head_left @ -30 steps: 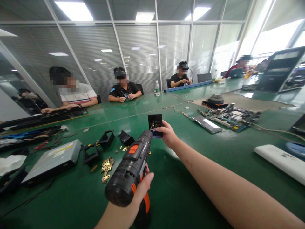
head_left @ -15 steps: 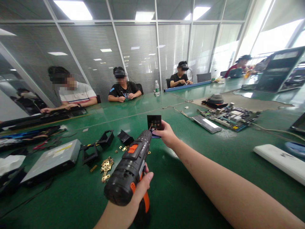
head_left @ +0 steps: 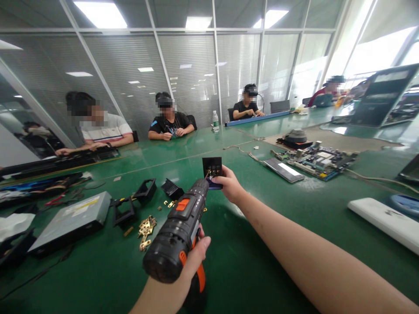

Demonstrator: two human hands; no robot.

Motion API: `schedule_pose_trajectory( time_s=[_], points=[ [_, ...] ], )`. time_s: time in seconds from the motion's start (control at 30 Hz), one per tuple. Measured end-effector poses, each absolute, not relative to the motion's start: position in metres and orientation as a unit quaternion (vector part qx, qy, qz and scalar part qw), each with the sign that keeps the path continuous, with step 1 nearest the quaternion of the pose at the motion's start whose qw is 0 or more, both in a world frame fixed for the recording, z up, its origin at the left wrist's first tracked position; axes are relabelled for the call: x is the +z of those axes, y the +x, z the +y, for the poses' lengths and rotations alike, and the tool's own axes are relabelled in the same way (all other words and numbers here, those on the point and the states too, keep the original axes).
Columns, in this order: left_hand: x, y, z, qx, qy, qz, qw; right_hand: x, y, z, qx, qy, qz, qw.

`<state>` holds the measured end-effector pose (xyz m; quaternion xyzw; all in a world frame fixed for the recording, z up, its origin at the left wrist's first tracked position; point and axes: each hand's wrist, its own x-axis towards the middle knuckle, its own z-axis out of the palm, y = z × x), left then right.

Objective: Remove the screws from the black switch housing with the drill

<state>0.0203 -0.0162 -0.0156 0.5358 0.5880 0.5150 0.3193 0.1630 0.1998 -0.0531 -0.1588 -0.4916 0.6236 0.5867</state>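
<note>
My left hand (head_left: 196, 257) is wrapped round the grip of a black and orange power drill (head_left: 178, 231), whose nose points forward. Its tip reaches the lower left of a small black part (head_left: 212, 165) with brass-coloured pieces in it. My right hand (head_left: 231, 185) grips that black part by its right side, thumb in front, and holds it upright above the table. Left of the drill lie a pile of brass-coloured pieces (head_left: 146, 231) and several black plastic frames (head_left: 145, 190).
A silver disc drive (head_left: 73, 220) and cables lie at the left. To the right are a black flat device (head_left: 284, 169), a circuit board (head_left: 322, 160) and a white case (head_left: 382, 220). Several people sit across the green table (head_left: 262, 270), near a bottle (head_left: 215, 121).
The black part and my right hand have shifted very slightly. The drill stays at the part, still in my left hand.
</note>
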Motion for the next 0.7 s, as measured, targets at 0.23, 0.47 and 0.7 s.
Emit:
schedule_pose_trajectory(
  time_s=[0.23,0.47,0.7],
  points=[
    [-0.0199,0.026,-0.0171,0.537,0.506,0.589,0.329,-0.0489,0.1638,0.1951,0.63,-0.16,-0.483,0.587],
    [-0.0168,0.0269,-0.0175,0.529,0.51,0.59,0.334,-0.0492,0.1636,0.1964,0.633,-0.161,-0.478,0.587],
    [-0.0156,0.0247,-0.0178,0.521,0.525,0.598,0.308,-0.0484,0.163,0.1955,0.613,-0.178,-0.497,0.588]
  ],
)
